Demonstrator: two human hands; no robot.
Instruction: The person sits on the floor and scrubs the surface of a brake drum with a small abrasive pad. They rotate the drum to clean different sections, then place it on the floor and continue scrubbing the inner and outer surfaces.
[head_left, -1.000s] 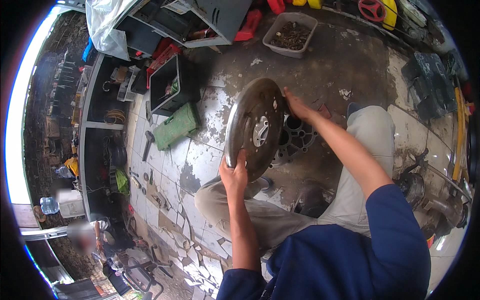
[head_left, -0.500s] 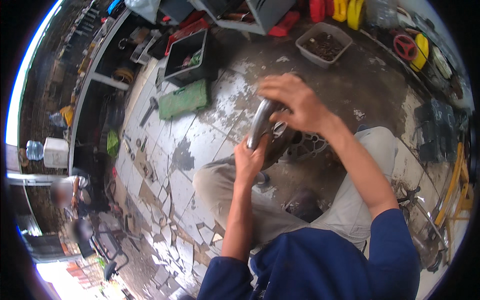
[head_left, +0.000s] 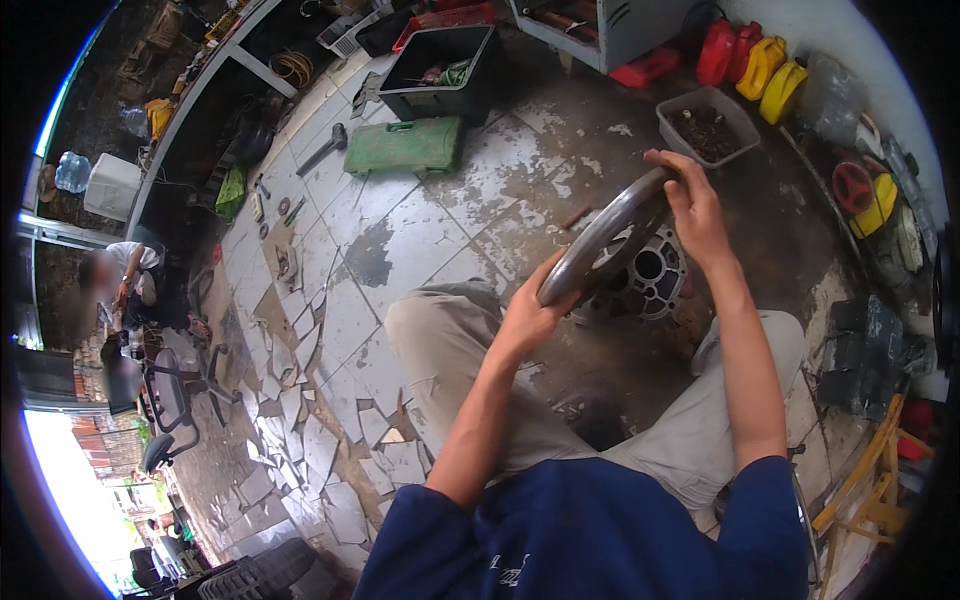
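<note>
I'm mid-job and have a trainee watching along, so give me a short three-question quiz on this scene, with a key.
1. True or false: the left hand grips the disc.

2. In the picture, which hand appears nearer the tub?
A) left hand
B) right hand

3. Fill in: the hammer lies on the floor beside the ____ case. (one colour)

Key: 1. True. 2. B. 3. Green.
</note>
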